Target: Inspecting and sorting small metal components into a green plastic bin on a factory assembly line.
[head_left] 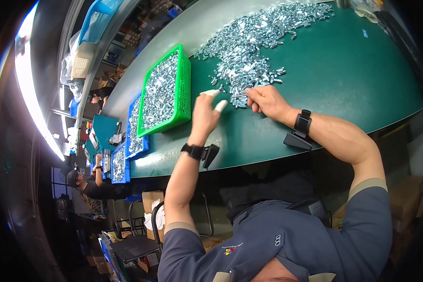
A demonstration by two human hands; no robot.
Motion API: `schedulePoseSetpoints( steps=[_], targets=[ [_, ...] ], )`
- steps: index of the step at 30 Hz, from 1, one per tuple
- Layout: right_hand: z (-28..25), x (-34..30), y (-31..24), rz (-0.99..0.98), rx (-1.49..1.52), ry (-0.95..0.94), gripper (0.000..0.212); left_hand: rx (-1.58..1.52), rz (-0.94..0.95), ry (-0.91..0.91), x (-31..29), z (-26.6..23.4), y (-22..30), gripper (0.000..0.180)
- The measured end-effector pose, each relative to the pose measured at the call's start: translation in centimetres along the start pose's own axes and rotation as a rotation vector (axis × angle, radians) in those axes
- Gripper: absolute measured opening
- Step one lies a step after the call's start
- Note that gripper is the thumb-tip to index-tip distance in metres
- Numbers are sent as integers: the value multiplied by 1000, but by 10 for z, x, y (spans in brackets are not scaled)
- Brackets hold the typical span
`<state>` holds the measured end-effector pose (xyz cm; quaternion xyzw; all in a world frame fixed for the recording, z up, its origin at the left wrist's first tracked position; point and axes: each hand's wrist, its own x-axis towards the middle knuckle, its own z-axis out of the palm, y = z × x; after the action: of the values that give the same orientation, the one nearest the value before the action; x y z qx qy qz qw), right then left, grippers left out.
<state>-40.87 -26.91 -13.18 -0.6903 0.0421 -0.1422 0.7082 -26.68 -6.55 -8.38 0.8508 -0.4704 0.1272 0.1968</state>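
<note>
A heap of small shiny metal cylindrical parts (pixel 249 47) spreads over the green tabletop (pixel 333 80). My left hand (pixel 206 113) is at the heap's near edge, white coverings on its thumb and index finger. Those two fingers stand apart, with a small metal part (pixel 222 88) close to the index fingertip; whether they touch is unclear. Closed around a thin metal rod (pixel 239 96), my right hand (pixel 270 101) points it left toward the other hand, over the nearest parts. The rod's far end is hard to tell from the parts beneath.
Left of my left hand stands a green plastic basket (pixel 185 89) full of similar parts. Beyond it are filled blue trays (pixel 137 151) along the bench. Another person (pixel 91 183) works at the far left. A black chair (pixel 134 246) stands below the bench edge.
</note>
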Motion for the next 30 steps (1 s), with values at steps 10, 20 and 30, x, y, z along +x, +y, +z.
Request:
schedulePoseSetpoints(
  steps=[10, 20, 30],
  targets=[
    [-2, 0, 2, 9, 0, -35, 48, -264, -67, -93, -33, 25, 13, 25],
    [1, -2, -2, -38, -213, -123, 45, -341, -120, -66, -54, 12, 6, 18],
    [2, -3, -3, -104, -366, -148, 38, -375, -189, -5, -62, 9, 6, 19]
  ],
)
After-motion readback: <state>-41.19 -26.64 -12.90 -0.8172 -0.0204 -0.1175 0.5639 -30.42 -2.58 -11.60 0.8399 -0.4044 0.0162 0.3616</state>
